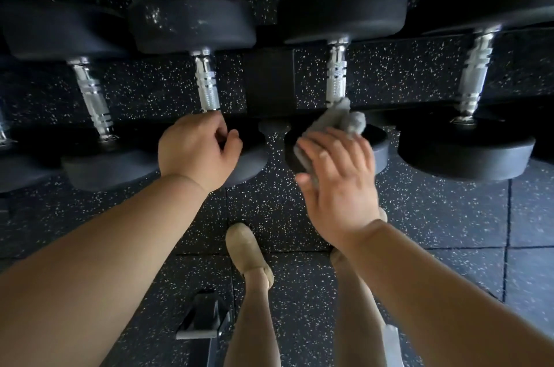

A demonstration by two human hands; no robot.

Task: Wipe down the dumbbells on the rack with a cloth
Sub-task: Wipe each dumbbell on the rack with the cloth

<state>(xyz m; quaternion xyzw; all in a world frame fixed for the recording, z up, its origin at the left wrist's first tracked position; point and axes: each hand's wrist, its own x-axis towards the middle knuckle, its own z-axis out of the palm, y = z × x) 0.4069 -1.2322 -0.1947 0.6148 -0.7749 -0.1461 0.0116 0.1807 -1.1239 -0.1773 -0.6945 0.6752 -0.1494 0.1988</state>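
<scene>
Head view, looking down on the rack (269, 81). I count four dumbbells (60, 34) with their handles fully shown, a fifth cut off by the left edge, and one grey cloth (338, 120). The left hand (198, 153) curls its fingers over the near head of the second dumbbell (207, 87) from the left, gripping it. The right hand (338, 177), fingers extended and blurred, presses the cloth flat on the near head of the third dumbbell (336, 72), just below its handle. I judge the dumbbells heavy and rigid, with matte rubber heads and knurled steel handles that grip well, so they are best left resting and steadied by a head. The cloth looks light and limp, and is best bunched under the palm or wrapped round a handle.
</scene>
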